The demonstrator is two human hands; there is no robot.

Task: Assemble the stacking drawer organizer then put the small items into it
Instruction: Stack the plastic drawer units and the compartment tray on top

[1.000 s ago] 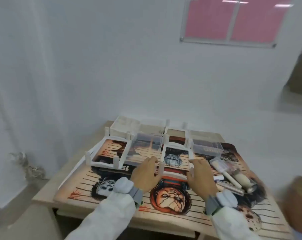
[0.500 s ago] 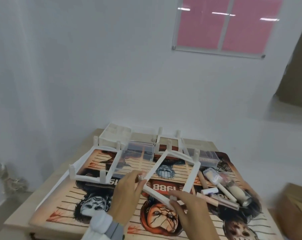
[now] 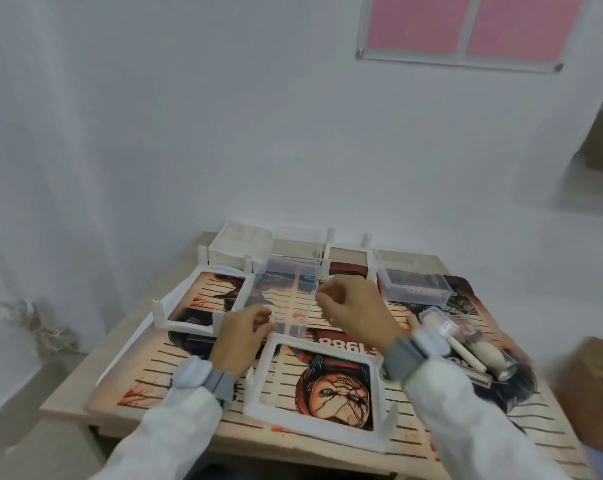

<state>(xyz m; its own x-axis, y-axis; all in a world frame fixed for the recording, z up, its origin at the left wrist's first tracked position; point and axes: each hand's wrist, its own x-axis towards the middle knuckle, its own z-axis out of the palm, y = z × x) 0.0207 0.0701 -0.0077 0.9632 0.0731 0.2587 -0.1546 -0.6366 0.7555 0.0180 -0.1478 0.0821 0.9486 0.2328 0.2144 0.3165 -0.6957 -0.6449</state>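
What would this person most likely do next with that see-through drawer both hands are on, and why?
Probably lift the clear plastic drawer and bring it toward the white rectangular frame lying flat nearest the person. The left hand and right hand both grip the drawer's near end, and that frame sits open just below it, with nothing in it yet.

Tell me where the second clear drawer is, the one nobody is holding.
In the head view, the loose clear drawer sits on the printed mat at the table's far right, beyond the right hand and behind the small items.
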